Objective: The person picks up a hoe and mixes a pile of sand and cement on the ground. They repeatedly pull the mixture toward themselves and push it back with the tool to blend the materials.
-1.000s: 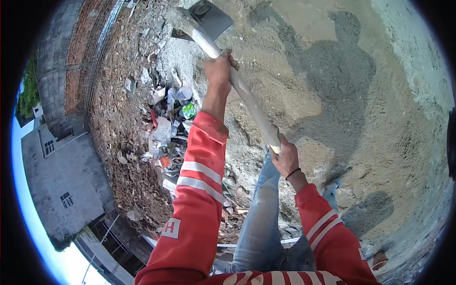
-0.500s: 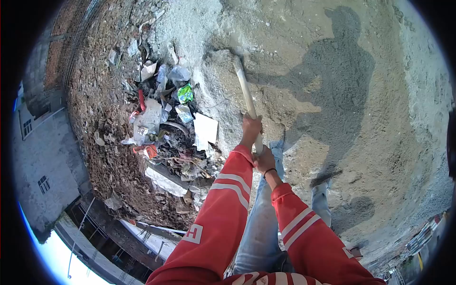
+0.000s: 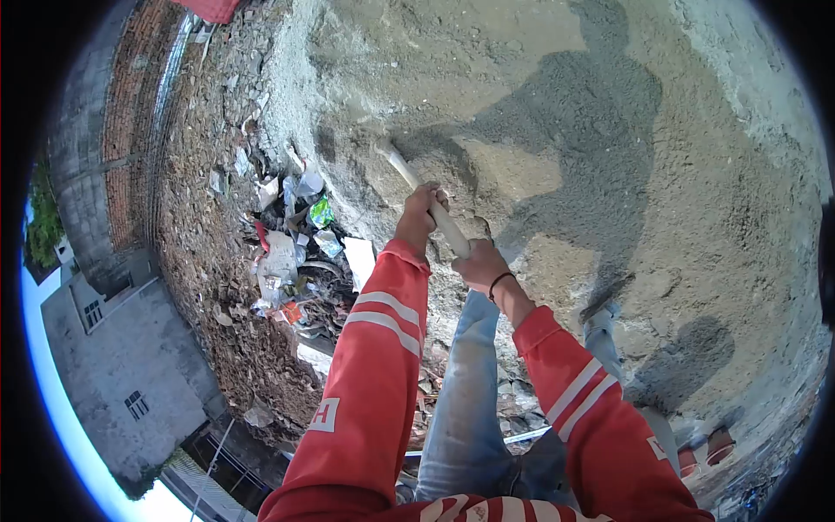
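Both of my hands are wrapped round a pale wooden handle (image 3: 450,231) that slants up and to the left over the sandy grey ground. My left hand (image 3: 421,213) grips it farther forward, closed. Closer to my body, my right hand (image 3: 484,264), with a dark band at the wrist, is closed round the rear end. The handle's far end meets a mound of damp sandy mix (image 3: 417,161). The tool's head cannot be made out there, so its exact kind does not show.
Left of the mound lies a heap of rubbish (image 3: 300,235) with plastic bags and a white board (image 3: 359,263). Rubble (image 3: 209,261) runs along the brick wall (image 3: 130,204). My shadow (image 3: 591,148) falls across the sand. A reddish bucket (image 3: 720,445) stands at lower right.
The handle has swung to a stronger leftward slant, and its rear end has moved nearer me. My hands have spread slightly apart on it. The whole view has shifted.
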{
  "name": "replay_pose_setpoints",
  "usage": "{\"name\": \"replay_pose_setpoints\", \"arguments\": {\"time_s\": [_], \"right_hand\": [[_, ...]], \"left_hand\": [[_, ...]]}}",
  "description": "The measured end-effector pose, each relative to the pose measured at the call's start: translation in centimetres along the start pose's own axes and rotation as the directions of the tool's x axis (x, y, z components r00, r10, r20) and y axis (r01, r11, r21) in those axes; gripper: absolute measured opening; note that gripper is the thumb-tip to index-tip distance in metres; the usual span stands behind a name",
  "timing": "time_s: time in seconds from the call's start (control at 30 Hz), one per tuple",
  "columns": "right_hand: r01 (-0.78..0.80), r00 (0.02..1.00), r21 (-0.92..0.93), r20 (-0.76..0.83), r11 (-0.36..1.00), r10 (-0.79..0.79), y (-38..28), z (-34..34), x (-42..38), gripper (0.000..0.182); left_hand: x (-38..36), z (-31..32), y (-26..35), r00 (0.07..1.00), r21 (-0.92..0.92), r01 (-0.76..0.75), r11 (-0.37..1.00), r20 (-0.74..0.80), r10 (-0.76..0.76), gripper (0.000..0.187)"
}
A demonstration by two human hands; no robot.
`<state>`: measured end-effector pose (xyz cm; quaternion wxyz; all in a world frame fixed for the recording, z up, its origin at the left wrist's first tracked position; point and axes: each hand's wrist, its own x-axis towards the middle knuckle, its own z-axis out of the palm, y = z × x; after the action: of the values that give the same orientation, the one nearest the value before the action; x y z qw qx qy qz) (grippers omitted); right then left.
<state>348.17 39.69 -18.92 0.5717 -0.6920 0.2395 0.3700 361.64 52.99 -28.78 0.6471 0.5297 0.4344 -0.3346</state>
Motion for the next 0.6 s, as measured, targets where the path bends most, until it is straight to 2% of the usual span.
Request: {"name": "replay_pose_setpoints", "arguments": {"time_s": [0.07, 0.1, 0.2, 0.27, 0.33, 0.37, 0.4, 0.43, 0.47, 0.53, 0.6], "right_hand": [[0.118, 0.99, -0.002, -0.075, 0.993, -0.117, 6.0, -2.9, -5.3, 0.036], [0.176, 0.981, 0.083, -0.091, 0.981, -0.169, 11.6, -3.3, -7.0, 0.034], [0.09, 0.986, 0.021, -0.146, 0.996, -0.086, 19.2, -11.9, -20.8, 0.028], [-0.058, 0.986, -0.061, -0.157, 0.996, 0.048, 28.1, -15.6, -29.4, 0.029], [-0.241, 0.951, -0.137, -0.229, 0.961, 0.206, 37.0, -18.7, -38.1, 0.029], [-0.405, 0.907, -0.207, -0.215, 0.891, 0.362, 42.8, -19.4, -42.2, 0.029], [-0.468, 0.856, -0.292, -0.383, 0.834, 0.346, 45.6, -20.2, -47.1, 0.025], [-0.562, 0.793, -0.313, -0.467, 0.765, 0.392, 47.3, -21.4, -51.5, 0.022], [-0.601, 0.731, -0.298, -0.578, 0.741, 0.361, 48.7, -22.3, -55.6, 0.018], [-0.699, 0.604, -0.231, -0.698, 0.676, 0.385, 51.2, -23.3, -62.3, 0.017], [-0.743, 0.54, -0.162, -0.718, 0.649, 0.439, 52.0, -23.0, -65.9, 0.016]], "left_hand": [[-0.8, 2.5, -4.1, 0.998, -0.004, -0.031, 1.0, -0.058, 0.03, 0.008], [-0.2, 3.7, -6.3, 1.0, -0.053, -0.029, 0.998, 0.006, 0.029, 0.009], [-2.6, 10.1, -15.5, 0.994, -0.133, 0.029, 0.991, 0.112, -0.014, 0.01], [-4.1, 14.9, -24.4, 0.962, -0.092, 0.192, 0.977, 0.214, -0.169, 0.012], [-10.5, 22.5, -35.8, 0.934, 0.013, 0.332, 0.943, 0.134, -0.331, 0.014], [-12.1, 24.0, -42.6, 0.852, -0.052, 0.482, 0.874, 0.263, -0.454, 0.019], [-14.7, 26.3, -48.4, 0.792, -0.055, 0.581, 0.812, 0.268, -0.548, 0.02], [-17.7, 28.1, -53.4, 0.703, -0.107, 0.697, 0.709, 0.298, -0.646, 0.019], [-20.9, 30.2, -57.3, 0.642, -0.049, 0.758, 0.65, 0.231, -0.731, 0.021], [-27.4, 32.9, -61.5, 0.568, 0.039, 0.787, 0.616, 0.346, -0.747, 0.024], [-30.9, 33.9, -63.1, 0.48, 0.054, 0.855, 0.516, 0.295, -0.826, 0.024]]}}
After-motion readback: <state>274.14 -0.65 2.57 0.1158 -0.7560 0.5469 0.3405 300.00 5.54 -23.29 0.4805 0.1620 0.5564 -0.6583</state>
